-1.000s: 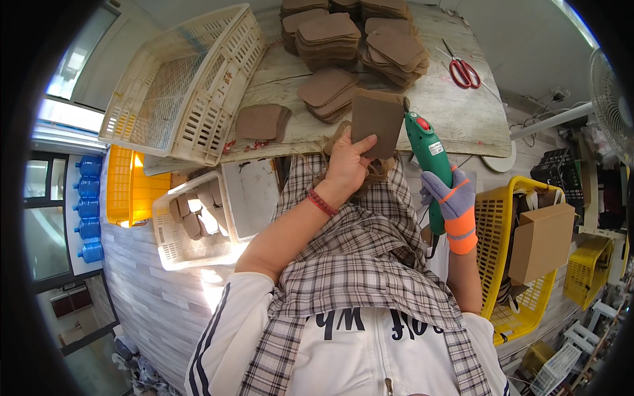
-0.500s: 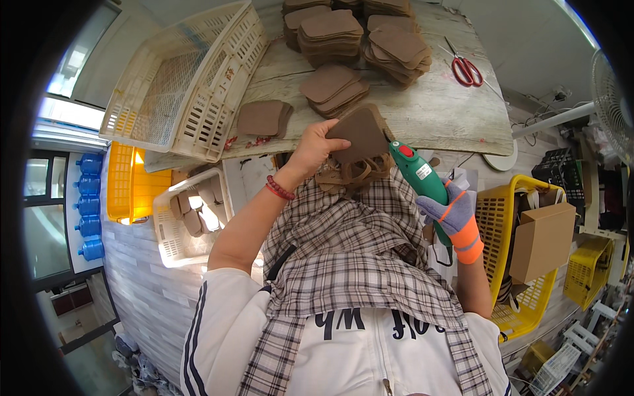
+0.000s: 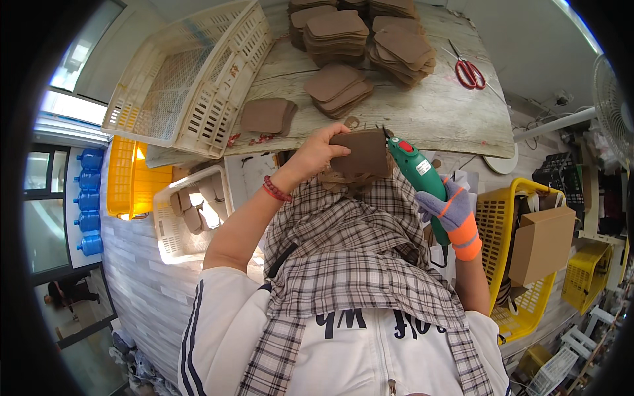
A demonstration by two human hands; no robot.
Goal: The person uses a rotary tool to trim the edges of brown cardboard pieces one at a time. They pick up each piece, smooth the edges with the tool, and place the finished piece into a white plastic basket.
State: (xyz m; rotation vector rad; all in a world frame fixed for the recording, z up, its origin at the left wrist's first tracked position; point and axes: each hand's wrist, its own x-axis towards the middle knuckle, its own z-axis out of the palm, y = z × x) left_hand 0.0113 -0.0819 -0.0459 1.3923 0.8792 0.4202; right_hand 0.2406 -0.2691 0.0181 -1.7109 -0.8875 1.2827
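Observation:
Bare, with a red beaded bracelet at the wrist, my left hand (image 3: 310, 160) pinches a brown, round-cornered flat piece (image 3: 363, 153) between thumb and fingers, in front of the table edge. My right hand (image 3: 450, 208), in a grey and orange glove, is wrapped round a green electric cutter (image 3: 421, 170) with a red button. The cutter's dark tip meets the piece's right edge or lies very close to it. Brown offcut strips (image 3: 338, 179) hang partly hidden below the piece, above my checked apron (image 3: 350, 228). A small curled scrap (image 3: 352, 122) shows just beyond the piece.
Stacks of similar brown pieces (image 3: 337, 33) stand on the wooden table (image 3: 456, 109), with red-handled scissors (image 3: 469, 74) at right. A white crate (image 3: 218, 99) is at left. Below are another white crate (image 3: 173, 231) and a yellow basket (image 3: 492, 224) holding a cardboard box (image 3: 545, 244).
My left hand has turned the piece so its far edge lies nearly level. The curled scrap now shows beyond it. The cutter stays at the right edge. A person now shows through the glass at left.

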